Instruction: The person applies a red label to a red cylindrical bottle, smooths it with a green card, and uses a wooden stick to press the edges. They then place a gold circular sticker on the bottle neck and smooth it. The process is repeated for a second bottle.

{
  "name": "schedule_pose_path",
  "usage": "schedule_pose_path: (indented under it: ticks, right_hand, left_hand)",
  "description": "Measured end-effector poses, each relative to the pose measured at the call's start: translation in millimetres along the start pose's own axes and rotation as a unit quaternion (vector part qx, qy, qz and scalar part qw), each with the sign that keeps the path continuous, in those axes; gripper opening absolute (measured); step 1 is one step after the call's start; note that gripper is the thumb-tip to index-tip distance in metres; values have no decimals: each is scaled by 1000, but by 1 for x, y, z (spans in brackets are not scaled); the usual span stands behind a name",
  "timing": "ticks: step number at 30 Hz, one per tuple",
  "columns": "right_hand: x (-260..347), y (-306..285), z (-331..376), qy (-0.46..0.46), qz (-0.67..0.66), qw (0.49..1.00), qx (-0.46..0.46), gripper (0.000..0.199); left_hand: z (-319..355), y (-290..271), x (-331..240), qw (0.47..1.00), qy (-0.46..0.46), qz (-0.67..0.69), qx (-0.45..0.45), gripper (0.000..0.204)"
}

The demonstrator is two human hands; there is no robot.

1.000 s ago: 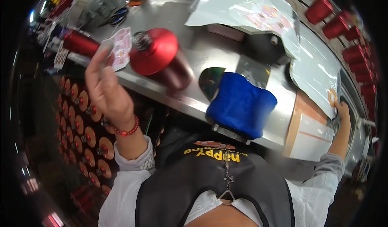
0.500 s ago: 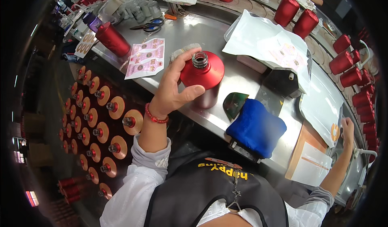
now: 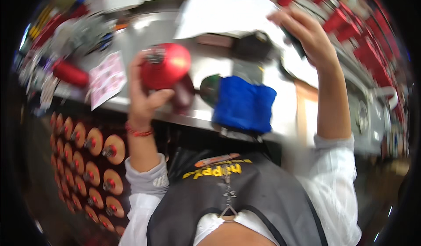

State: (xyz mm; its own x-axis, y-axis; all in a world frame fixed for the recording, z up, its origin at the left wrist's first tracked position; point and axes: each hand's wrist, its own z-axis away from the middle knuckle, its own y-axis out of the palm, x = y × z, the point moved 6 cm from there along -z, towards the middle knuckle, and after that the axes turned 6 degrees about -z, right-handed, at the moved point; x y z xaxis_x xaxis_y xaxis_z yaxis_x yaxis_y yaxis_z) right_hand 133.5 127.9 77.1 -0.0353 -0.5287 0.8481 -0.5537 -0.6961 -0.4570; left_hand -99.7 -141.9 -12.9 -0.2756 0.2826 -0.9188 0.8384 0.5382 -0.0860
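Observation:
My left hand (image 3: 144, 81) is wrapped round the shoulder of a glossy red bottle (image 3: 175, 66) with a bare threaded glass neck. The bottle leans over the front of the metal table (image 3: 197, 119), left of a blue padded cushion (image 3: 243, 103). My right hand (image 3: 309, 33) reaches to the far right, its fingertips over the corner of a white sheet (image 3: 223, 16). Blur smears its fingers, and a dark edge shows below the palm; I cannot tell if the hand holds it.
A sheet of pink labels (image 3: 107, 79) and another red bottle (image 3: 70, 73) are at the left. Beside the table stand several rows of bottles (image 3: 112, 182) with tan rings round their necks. A black block-like part (image 3: 252, 46) sits behind the cushion. Red bottles (image 3: 337, 20) line the far right.
My right hand has swung from the far right edge up to the white sheet. The view has turned, so the table things appear further left. My left hand still holds the red bottle.

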Motion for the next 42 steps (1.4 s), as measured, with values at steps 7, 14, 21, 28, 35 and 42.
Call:
schedule_pose_path:
  ticks: [7, 14, 21, 28, 35, 42]
  right_hand:
    - [-141, -224, 134, 225, 457, 850, -137, 43]
    - [-264, -308, 285, 543, 488, 677, -89, 90]
    - [-271, -299, 254, 477, 504, 719, 41, 42]
    - [-194, -251, 177, 351, 316, 874, -118, 25]
    - [-38, -47, 29, 107, -82, 984, -113, 26]
    - [79, 117, -33, 22, -401, 916, -2, 24]
  left_hand:
    - [-3, 2, 14, 995, 52, 25, -78, 85]
    - [-16, -7, 26, 992, -1, 105, -71, 87]
    - [-17, -2, 17, 992, -3, 80, -94, 88]
    - [-21, 7, 13, 989, -19, 140, -52, 87]
    - [-30, 20, 6, 987, 3, 162, 17, 71]
    - [-16, 13, -10, 995, 19, 101, -13, 71]
